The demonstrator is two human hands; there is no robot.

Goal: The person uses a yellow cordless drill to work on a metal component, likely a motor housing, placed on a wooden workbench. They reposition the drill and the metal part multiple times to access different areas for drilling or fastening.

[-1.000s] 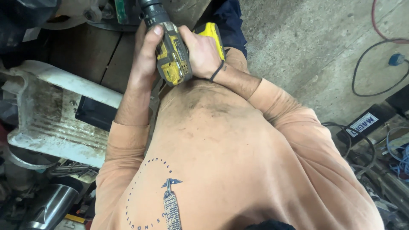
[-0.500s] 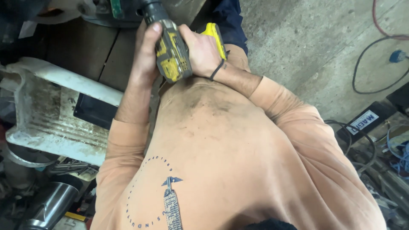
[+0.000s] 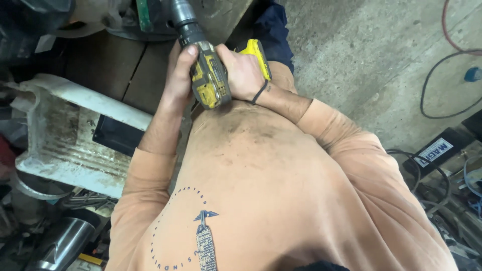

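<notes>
Both my hands grip a yellow and black cordless drill (image 3: pixel 211 80) held against my stomach, its black chuck (image 3: pixel 183 20) pointing away toward the top of the view. My left hand (image 3: pixel 181 75) wraps the left side of the drill body, thumb on top near the chuck. My right hand (image 3: pixel 241 73) holds the yellow handle, with a black band round the wrist. The drill's tip is hidden among dark parts at the top edge. My orange sweatshirt (image 3: pixel 261 190) fills the lower half of the view.
A dirty white plastic piece (image 3: pixel 65 145) lies to the left beside dark wooden boards (image 3: pixel 115 65). A shiny metal pipe (image 3: pixel 65 243) sits at the lower left. On the right is concrete floor (image 3: pixel 361 50) with cables (image 3: pixel 442 75) and a black box (image 3: pixel 442 150).
The drill and both hands have shifted very slightly; the grip is the same.
</notes>
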